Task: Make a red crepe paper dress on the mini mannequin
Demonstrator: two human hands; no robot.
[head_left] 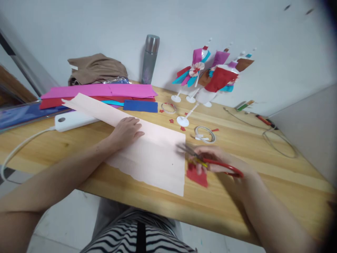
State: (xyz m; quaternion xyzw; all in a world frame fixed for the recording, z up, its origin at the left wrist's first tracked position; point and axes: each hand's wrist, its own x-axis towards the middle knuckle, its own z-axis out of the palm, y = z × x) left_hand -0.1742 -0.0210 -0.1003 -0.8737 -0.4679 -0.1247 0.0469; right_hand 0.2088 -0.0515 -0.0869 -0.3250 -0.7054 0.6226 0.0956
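Note:
A large pale pink sheet of paper point(158, 158) lies across the front of the wooden table, its far part folded up in a long strip. My left hand point(126, 131) rests on this sheet with its fingers stretched out flat. At the sheet's right edge, my right hand point(210, 158) grips red-handled scissors point(196, 154). The blades are blurred by motion and reach over the paper's edge. Just under the right hand lies a small red paper piece point(197, 176).
Miniature dress-form figures point(221, 79) in coloured paper stand at the back right. Tape rolls point(205, 134) and small red flower cutouts lie before them. Pink paper point(100, 90), a blue strip point(140, 106), a white power strip point(73, 120), a thermos point(150, 59) and brown cloth point(98, 68) occupy the left and back.

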